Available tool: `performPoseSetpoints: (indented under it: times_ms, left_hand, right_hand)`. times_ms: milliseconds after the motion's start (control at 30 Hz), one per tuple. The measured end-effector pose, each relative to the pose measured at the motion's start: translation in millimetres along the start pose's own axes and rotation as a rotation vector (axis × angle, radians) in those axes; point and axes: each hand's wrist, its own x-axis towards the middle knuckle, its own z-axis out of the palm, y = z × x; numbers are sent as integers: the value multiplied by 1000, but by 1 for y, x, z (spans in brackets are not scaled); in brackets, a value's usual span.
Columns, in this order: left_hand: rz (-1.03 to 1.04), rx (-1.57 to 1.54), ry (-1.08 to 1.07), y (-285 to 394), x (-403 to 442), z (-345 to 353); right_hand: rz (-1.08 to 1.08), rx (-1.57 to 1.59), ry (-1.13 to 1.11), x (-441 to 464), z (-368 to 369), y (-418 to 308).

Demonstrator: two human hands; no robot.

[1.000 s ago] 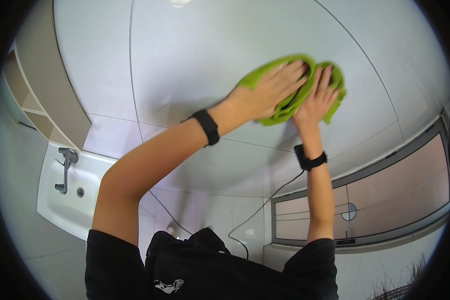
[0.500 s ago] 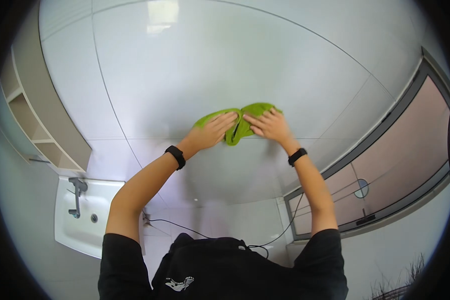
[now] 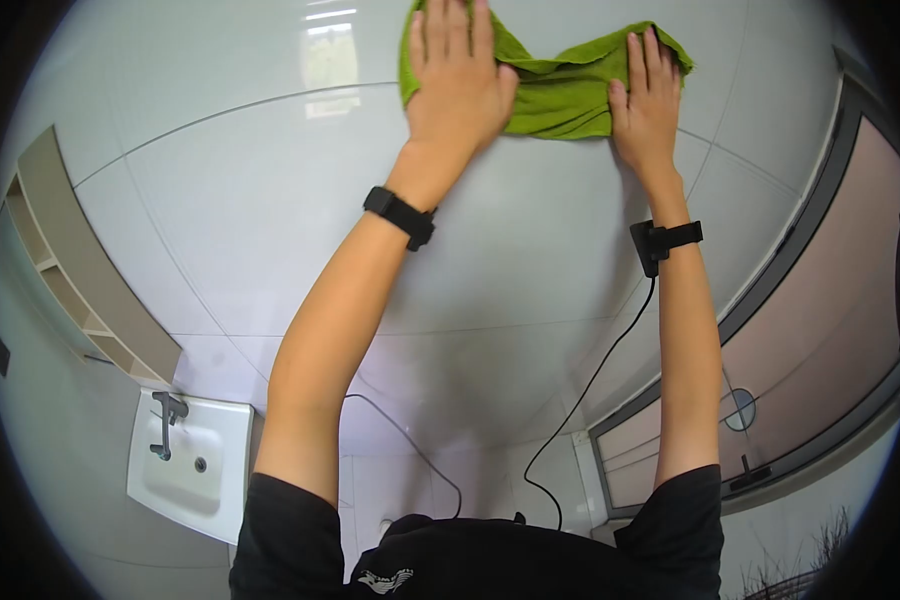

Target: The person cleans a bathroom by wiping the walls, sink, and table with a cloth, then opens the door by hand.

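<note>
A green cloth point(image 3: 567, 95) is spread against the light tiled wall, its middle sagging in folds between my hands. My left hand point(image 3: 458, 85) lies flat over the cloth's left end with fingers stretched and spread, the fingertips near the top edge of view. Flat on the right end, my right hand point(image 3: 648, 115) presses with straight fingers and the thumb set apart. Both hands are open, pinning the cloth to the wall rather than gripping it.
A white washbasin point(image 3: 192, 465) with a grey tap point(image 3: 165, 425) stands at lower left, below an open-shelved cabinet point(image 3: 105, 265). To the right is a grey-framed door point(image 3: 820, 320). A black cable point(image 3: 595, 375) hangs from my right wrist strap point(image 3: 670, 238).
Both hands have moved up the wall with the cloth and farther apart. The cloth, bunched in the middle before, is now stretched wider. My arms reach higher.
</note>
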Motion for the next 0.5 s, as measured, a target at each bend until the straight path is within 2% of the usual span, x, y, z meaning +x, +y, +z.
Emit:
performPoseSetpoints:
  times_ms: [33,67,100,233,300,367,433,500]
  left_hand:
    - [-20,54,-13,5,-6,3]
    - [-29,-38,-4,12,-15,4]
    - [-16,-39,-72,23,-28,4]
    - [117,-87,-284,70,-116,5]
    - [217,-121,-479,93,-176,6]
    - [335,-252,-649,104,-251,14]
    - [514,-293,-719,113,-315,11]
    - [601,-335,-734,115,-331,6]
  right_hand:
    - [-1,3,-1,-9,0,-1]
    - [38,-7,-55,-23,-7,-8]
    - [9,-12,-50,-41,-8,-8]
    - [-8,30,-261,-145,-26,-30]
    - [-62,28,-437,-209,-38,-42]
    - [-166,102,-738,-288,-45,-52]
    - [-298,219,-765,-349,-64,-53]
    - [-332,337,-720,-362,-77,-45]
